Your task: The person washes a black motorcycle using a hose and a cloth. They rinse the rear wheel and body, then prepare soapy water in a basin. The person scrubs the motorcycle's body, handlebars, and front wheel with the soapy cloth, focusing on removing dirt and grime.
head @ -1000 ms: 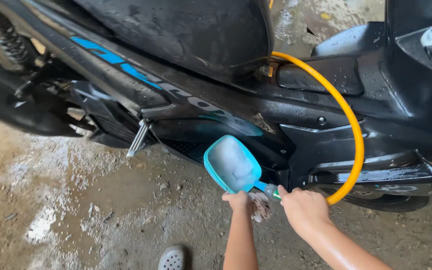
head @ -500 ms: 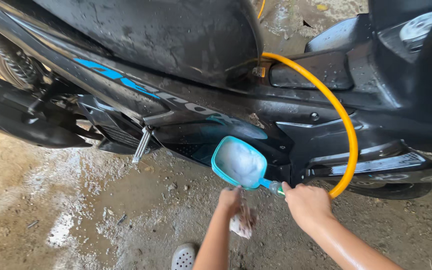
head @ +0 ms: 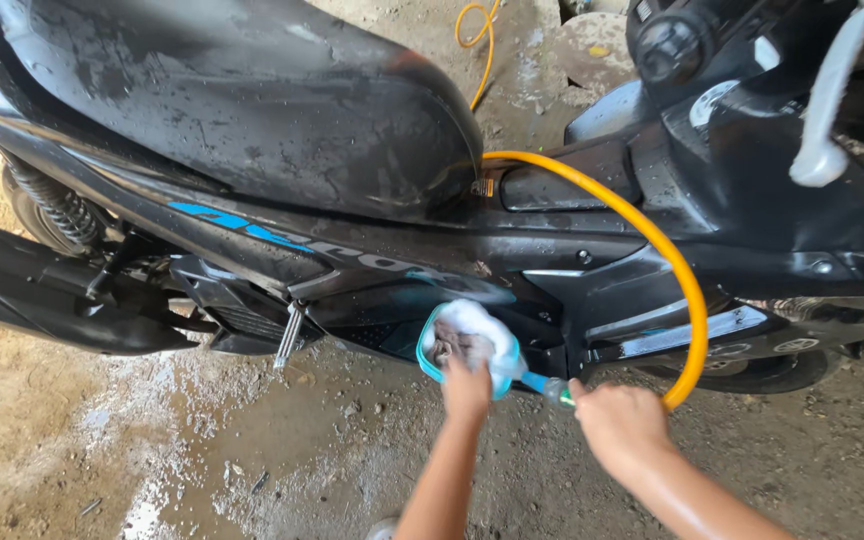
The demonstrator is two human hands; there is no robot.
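The left hand (head: 467, 385) is pressing a rag (head: 455, 345) down into the foamy teal dipper (head: 432, 362), fingers seemingly closed around the cloth, though suds are hiding most of the grip. The right hand (head: 620, 425) is wrapping shut around the dipper's handle (head: 542, 385), holding it level just beside the black scooter (head: 352, 200), under the orange hose (head: 652, 250). Soaking the rag looks like the step in hand; next, lifting it calls for a firm squeeze and a steady dipper.
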